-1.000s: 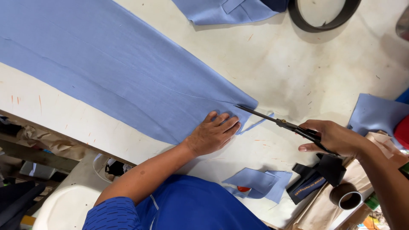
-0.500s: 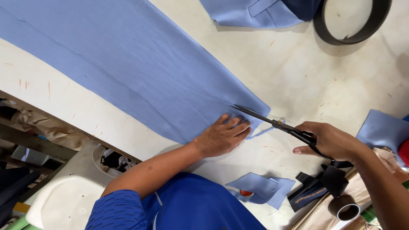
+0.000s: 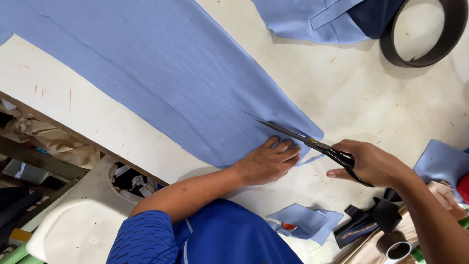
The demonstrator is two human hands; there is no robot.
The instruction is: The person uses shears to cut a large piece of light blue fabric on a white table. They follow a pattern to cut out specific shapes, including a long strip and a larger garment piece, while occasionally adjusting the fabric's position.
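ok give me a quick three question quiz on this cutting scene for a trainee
1. True or false: the left hand lies flat on the blue fabric.
2. What does the right hand hold? A) a pencil B) black scissors C) a ruler
3. Fill in: the dark ring lies at the top ____ of the table.

Key:
1. True; it presses the cloth beside the blades.
2. B; the black scissors have their blades on the fabric's edge.
3. Right.

One pair of scissors (image 3: 312, 144), two hands, one black ring (image 3: 425, 34), and four blue cloth pieces (scraps included).
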